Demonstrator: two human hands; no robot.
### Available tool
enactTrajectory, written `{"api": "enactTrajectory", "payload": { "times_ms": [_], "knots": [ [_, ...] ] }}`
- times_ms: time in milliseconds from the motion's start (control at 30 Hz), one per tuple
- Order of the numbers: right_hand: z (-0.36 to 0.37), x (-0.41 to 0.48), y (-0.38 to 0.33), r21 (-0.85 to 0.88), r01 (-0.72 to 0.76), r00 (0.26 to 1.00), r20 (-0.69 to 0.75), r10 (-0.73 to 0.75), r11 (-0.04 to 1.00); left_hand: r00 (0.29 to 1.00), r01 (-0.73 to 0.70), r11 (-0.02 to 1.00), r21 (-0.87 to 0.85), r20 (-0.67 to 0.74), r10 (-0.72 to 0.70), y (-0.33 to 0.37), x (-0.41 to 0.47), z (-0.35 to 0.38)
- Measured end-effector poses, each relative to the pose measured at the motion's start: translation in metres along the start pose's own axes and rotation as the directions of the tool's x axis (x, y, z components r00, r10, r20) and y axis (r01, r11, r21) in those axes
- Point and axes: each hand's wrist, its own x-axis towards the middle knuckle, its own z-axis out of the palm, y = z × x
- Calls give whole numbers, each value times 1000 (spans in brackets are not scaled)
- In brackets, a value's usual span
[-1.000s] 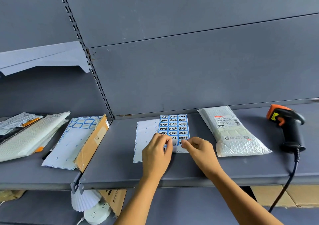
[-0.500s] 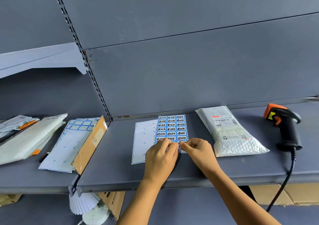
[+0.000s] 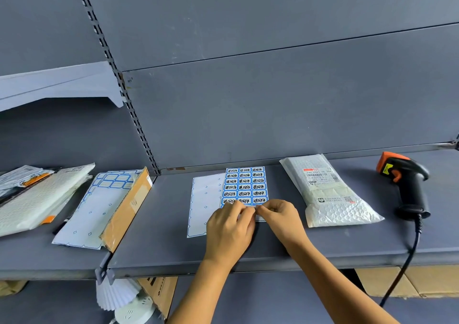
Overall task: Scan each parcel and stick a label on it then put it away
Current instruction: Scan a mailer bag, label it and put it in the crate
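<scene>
1. While the right hand (image 3: 280, 215) pinches the near edge of the label sheet (image 3: 244, 184), apparently peeling a sticker, the left hand (image 3: 229, 231) steadies it with bent fingers; its grip is unclear.
2. Just right lies the parcel (image 3: 327, 192), with no blue sticker visible.
3. Sticking and stowing seemingly remain.

Left hand (image 3: 229, 229): back up, fingers curled, holding the near edge of the label sheet (image 3: 246, 184). Right hand (image 3: 280, 214): thumb and forefinger pinching the same edge, meeting the left fingertips. Forearms: bare, extended from the sheet's near side.
</scene>
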Motion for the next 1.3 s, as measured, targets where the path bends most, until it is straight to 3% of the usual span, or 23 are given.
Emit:
{"api": "enactTrajectory", "payload": {
  "times_ms": [267,400,567,700,833,1000,1167,1300],
  "knots": [
    [-37,-6,-2,140,132,981,-157,-110,981,985,167,968,-185,72,-156,3,5,2],
    [-85,4,-19,259,130,964,-259,-61,957,987,136,943,-304,119,-105,39,22,18],
    [-134,23,-17,62,111,902,-426,-74,992,965,83,882,-463,258,45,87,46,46],
    [-153,35,-13,-130,32,894,-440,-86,991,931,68,892,-446,350,104,101,62,72],
    [-164,56,-8,-307,-26,898,-424,-113,951,906,147,888,-436,420,56,101,72,94],
    [-168,85,-2,-440,-91,911,-399,-103,894,920,195,845,-498,391,19,98,68,106],
    [-151,111,2,-450,-147,918,-394,-48,881,911,295,786,-543,409,-59,93,75,110],
    [-136,110,3,-491,-201,893,-447,-47,847,871,453,700,-552,442,-215,94,87,123]
  ]
}}
